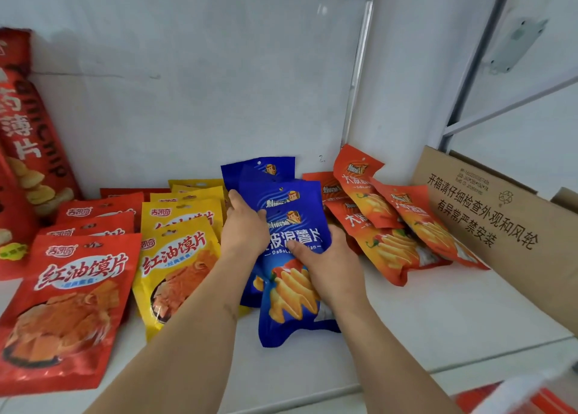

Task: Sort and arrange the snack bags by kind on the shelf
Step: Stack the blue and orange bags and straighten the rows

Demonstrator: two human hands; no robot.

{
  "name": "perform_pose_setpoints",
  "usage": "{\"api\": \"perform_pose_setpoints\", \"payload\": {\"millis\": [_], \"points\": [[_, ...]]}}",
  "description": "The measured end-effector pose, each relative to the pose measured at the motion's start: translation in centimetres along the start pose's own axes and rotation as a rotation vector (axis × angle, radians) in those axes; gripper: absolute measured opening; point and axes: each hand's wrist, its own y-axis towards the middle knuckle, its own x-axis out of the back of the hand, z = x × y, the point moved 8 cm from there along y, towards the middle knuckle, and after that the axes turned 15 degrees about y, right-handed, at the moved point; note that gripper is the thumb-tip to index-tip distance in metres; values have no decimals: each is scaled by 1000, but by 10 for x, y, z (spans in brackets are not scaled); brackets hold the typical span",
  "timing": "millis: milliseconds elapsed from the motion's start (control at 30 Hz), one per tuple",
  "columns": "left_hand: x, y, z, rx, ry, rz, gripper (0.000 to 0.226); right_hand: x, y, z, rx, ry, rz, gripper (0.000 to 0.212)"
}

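- Two hands hold the front blue wavy-chip bag (pixel 292 257): left hand (pixel 242 230) grips its left edge, right hand (pixel 328 268) pinches its face, likely to align it.
- It stands mid-shelf (pixel 438 320), between yellow bags (pixel 176 257) and orange bags (pixel 391 226), so kinds stay apart.

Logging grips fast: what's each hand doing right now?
Left hand: grips the left edge of the blue bags.
Right hand: grips the front blue bag, thumb on its face.

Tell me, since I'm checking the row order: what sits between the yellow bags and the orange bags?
In the head view, the blue bags, held by both hands.
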Motion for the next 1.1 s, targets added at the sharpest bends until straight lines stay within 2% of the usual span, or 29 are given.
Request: {"api": "perform_pose_setpoints", "payload": {"millis": [200,400,667,800,867,1000,1100], "points": [[8,8,-13,-73,222,2,75,-9,4,5,5,-36,-18,70],[25,8,-28,-158,337,-77,73,-6,5,20,126,-210,-26,82],[43,-11,-72,-261,538,-327,57,39,14,44,277,-304,-3,50],[33,-30,-106,-305,465,-400,54,93,31,43,345,-205,-95,39],[20,-38,-122,-307,380,-385,54,127,43,35,352,-163,-162,34],[-22,-41,-152,-264,159,-211,57,189,74,5,277,-141,-266,35],[-59,-38,-165,-155,-58,-60,52,210,95,-24,157,-198,-222,43]]}}
